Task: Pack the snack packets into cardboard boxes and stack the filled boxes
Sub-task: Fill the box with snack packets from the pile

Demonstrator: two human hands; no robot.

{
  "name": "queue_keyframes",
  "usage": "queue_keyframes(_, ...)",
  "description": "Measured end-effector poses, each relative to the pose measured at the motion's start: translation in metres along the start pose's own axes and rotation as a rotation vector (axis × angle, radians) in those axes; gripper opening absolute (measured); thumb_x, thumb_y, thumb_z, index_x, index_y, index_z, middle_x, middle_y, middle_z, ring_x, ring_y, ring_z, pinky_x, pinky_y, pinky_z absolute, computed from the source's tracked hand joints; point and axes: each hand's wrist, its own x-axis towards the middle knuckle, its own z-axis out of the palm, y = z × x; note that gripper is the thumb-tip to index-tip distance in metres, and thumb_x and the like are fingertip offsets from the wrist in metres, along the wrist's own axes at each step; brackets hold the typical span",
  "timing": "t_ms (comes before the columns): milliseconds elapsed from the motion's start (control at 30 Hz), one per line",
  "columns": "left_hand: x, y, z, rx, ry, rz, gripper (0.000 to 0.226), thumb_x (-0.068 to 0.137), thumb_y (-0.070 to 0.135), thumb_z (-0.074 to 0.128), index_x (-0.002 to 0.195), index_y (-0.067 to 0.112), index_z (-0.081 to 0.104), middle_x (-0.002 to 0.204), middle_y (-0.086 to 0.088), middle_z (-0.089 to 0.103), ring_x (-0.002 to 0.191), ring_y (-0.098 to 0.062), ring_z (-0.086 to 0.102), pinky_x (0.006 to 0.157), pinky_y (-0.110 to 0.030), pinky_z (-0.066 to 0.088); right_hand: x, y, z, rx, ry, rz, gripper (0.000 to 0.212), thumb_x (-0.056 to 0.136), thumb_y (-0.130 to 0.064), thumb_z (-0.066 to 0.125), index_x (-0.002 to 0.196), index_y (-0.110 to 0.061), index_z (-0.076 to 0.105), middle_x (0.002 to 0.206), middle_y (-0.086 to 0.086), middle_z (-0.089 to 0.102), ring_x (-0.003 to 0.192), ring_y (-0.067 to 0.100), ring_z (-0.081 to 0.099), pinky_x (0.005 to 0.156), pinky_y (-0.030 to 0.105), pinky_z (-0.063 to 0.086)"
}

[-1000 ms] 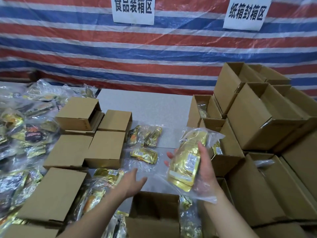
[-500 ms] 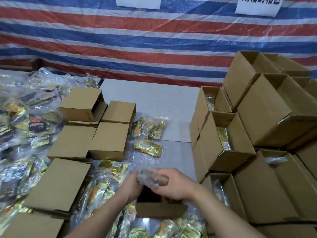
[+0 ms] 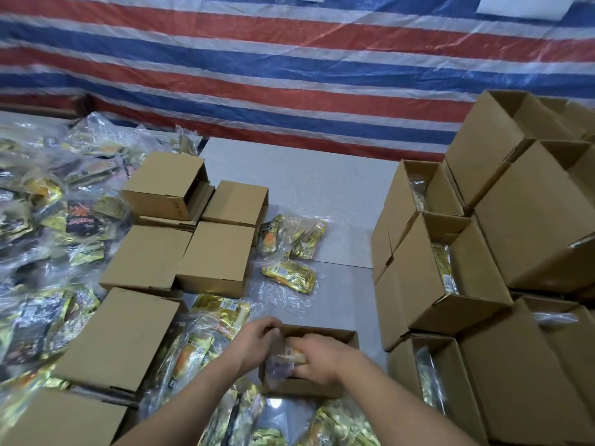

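Behind everything hangs the red, white and blue striped tarpaulin (image 3: 289,75), closing off the grey tabletop (image 3: 309,185) we work on. To our right rises the stack of open brown cardboard boxes (image 3: 502,252), turned mouth-up with clear-wrapped gold packets showing inside several, so these look filled and set aside. To our left lies the heap of clear plastic bags of gold and black snack packets (image 3: 42,226), within reach as supply, and beside it the cluster of brown cardboard boxes resting bottom-up (image 3: 180,243), probably waiting their turn. A few loose gold packets in clear bags (image 3: 289,252) lie mid-table.

Right in front of us sits the small open cardboard box (image 3: 331,341). Our left hand (image 3: 257,344) rests at its near-left rim, fingers curled over the edge, likely steadying it. Our right hand (image 3: 317,360) is down inside the mouth, fingers bent around the clear-bagged gold snack packet (image 3: 288,355), pressing it in. The packet is partly in the box, so we judge this step nearly finished; stacking this box remains.
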Motion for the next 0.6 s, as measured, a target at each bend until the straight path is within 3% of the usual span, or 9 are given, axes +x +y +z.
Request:
queue_keyframes(100,0.003,0.001,0.007,0.027,0.021,0.026,0.018,0.102,0.012,0.051,0.105,0.018,0.067,0.103,0.002,0.068,0.096,-0.013,0.061,0.084,-0.021,0.048,0.015,0.006,0.017,-0.047,-0.042,0.085,0.070,0.092,-0.051,0.062,0.151,-0.025,0.033,0.143,0.011,0.048,0.129,0.035,0.049,0.107,0.043,0.042)
queue_keyframes(200,0.006,-0.002,0.010,0.054,0.061,0.016,0.017,0.102,0.016,0.049,0.106,0.023,0.064,0.104,0.003,0.067,0.096,-0.013,0.060,0.088,-0.025,0.048,0.020,0.011,0.022,0.264,-0.084,0.153,0.075,0.088,-0.051,0.069,0.150,-0.023,0.038,0.148,0.000,0.049,0.132,0.024,0.049,0.110,0.034,0.040)
queue_keyframes(267,0.008,-0.002,0.008,0.058,0.050,-0.006,0.017,0.103,0.019,0.048,0.107,0.024,0.064,0.104,0.002,0.067,0.097,-0.014,0.061,0.089,-0.029,0.050,0.021,0.015,0.020,0.313,-0.074,0.169,0.057,0.089,-0.046,0.068,0.139,-0.022,0.054,0.136,-0.001,0.060,0.123,0.020,0.056,0.099,0.029,0.045)
queue_keyframes(333,0.010,0.000,0.006,0.060,0.044,-0.024,0.017,0.104,0.022,0.047,0.107,0.026,0.063,0.102,0.004,0.066,0.095,-0.013,0.062,0.087,-0.029,0.052,0.020,0.017,0.014,0.268,-0.001,0.192,0.025,0.094,-0.044,0.061,0.108,-0.025,0.069,0.109,-0.001,0.069,0.105,0.021,0.063,0.075,0.025,0.046)
queue_keyframes(367,0.010,0.001,0.006,0.059,0.044,-0.032,0.018,0.104,0.024,0.046,0.107,0.026,0.063,0.101,0.005,0.066,0.094,-0.012,0.062,0.085,-0.029,0.052,0.021,0.017,0.011,0.256,-0.003,0.223,0.025,0.096,-0.045,0.055,0.099,-0.025,0.069,0.101,-0.001,0.068,0.102,0.023,0.064,0.068,0.024,0.043)
queue_keyframes(400,0.010,0.001,0.006,0.057,0.047,-0.042,0.018,0.104,0.025,0.046,0.108,0.026,0.063,0.101,0.005,0.066,0.094,-0.012,0.062,0.085,-0.029,0.052,0.022,0.016,0.009,0.224,-0.052,0.258,0.031,0.099,-0.046,0.047,0.103,-0.024,0.069,0.107,0.001,0.068,0.108,0.025,0.063,0.071,0.023,0.042)
queue_keyframes(467,0.010,-0.001,0.008,0.060,0.053,-0.052,0.017,0.104,0.026,0.046,0.106,0.026,0.062,0.101,0.004,0.065,0.093,-0.012,0.061,0.083,-0.029,0.050,0.026,0.009,0.009,0.199,-0.217,0.314,0.049,0.104,-0.046,0.033,0.131,-0.016,0.060,0.134,0.013,0.060,0.126,0.030,0.055,0.095,0.030,0.043)
queue_keyframes(500,0.010,-0.002,0.008,0.067,0.050,-0.049,0.016,0.104,0.026,0.046,0.105,0.026,0.062,0.100,0.004,0.064,0.092,-0.012,0.060,0.082,-0.029,0.049,0.031,0.008,0.014,0.245,-0.286,0.346,0.050,0.104,-0.044,0.032,0.135,-0.014,0.056,0.135,0.016,0.058,0.127,0.032,0.055,0.100,0.035,0.043)
queue_keyframes(600,0.009,-0.004,0.011,0.086,0.043,-0.044,0.017,0.104,0.025,0.045,0.106,0.024,0.062,0.102,0.002,0.064,0.093,-0.014,0.059,0.084,-0.030,0.048,0.038,0.005,0.020,0.463,-0.360,0.417,0.046,0.100,-0.047,0.038,0.124,-0.014,0.059,0.120,0.016,0.066,0.101,0.030,0.067,0.093,0.041,0.053)
